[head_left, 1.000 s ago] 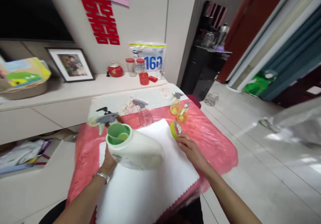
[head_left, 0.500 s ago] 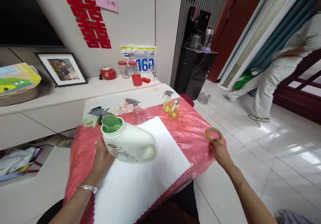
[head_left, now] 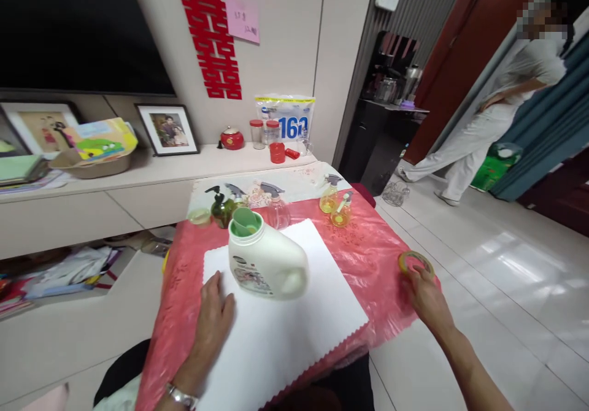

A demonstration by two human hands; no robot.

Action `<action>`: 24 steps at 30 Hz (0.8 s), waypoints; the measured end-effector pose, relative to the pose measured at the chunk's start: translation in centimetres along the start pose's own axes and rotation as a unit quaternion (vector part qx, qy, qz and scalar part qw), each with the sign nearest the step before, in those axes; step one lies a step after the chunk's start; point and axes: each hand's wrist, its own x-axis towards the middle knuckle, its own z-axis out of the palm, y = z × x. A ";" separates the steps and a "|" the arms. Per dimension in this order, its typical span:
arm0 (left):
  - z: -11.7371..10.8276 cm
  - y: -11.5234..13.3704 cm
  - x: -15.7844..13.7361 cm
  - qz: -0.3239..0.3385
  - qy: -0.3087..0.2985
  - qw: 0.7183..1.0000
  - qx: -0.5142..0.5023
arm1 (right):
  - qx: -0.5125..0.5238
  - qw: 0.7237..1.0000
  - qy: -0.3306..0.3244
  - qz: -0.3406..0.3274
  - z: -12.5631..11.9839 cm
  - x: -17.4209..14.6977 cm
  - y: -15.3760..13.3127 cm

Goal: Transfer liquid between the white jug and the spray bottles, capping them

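My left hand (head_left: 214, 316) lies on the left edge of a white sheet (head_left: 294, 337) with a scalloped border, thumb apart from the fingers, holding nothing. Just right of it stands a white detergent jug (head_left: 271, 261) with a green pouring spout and no cap on. At the table's right edge, my right hand (head_left: 427, 300) has its fingers closed on a roll of tape (head_left: 416, 257). Behind the jug are a clear spray bottle (head_left: 278, 213) and a dark green pump bottle (head_left: 223, 210). Two spray bottles with yellow liquid (head_left: 340, 213) stand farther right.
A red plastic cover (head_left: 363, 257) drapes the table. On the cabinet ledge (head_left: 209, 161) behind are red-lidded jars (head_left: 257, 135), a red pot (head_left: 232, 138) and framed photos (head_left: 168, 130). A person in light clothes (head_left: 488, 116) stands at the right, near a wire rack (head_left: 396, 194).
The view has turned left. My left hand has slid back from the jug toward me and spread on the sheet. My right hand stays at the tape roll. The other person has moved left past the green bag.
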 end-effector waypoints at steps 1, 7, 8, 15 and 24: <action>0.1 0.0 -0.1 0.000 0.008 1.000 -0.007 | 0.011 1.000 0.004 0.003 0.0 0.4 -0.6; 0.6 0.8 -1.1 -0.013 0.037 0.999 -0.029 | 0.129 0.991 -0.027 -0.003 0.7 4.2 -6.9; 0.7 1.0 -1.4 -0.018 0.042 0.998 -0.037 | 0.143 0.989 -0.038 -0.002 1.1 4.8 -8.3; -0.5 2.3 1.1 -0.091 0.016 0.992 -0.083 | 0.174 0.977 -0.123 -0.007 5.1 6.1 -16.1; -0.2 6.6 16.5 -0.184 -0.060 0.979 -0.062 | 0.138 0.980 -0.139 0.030 9.8 5.7 -16.2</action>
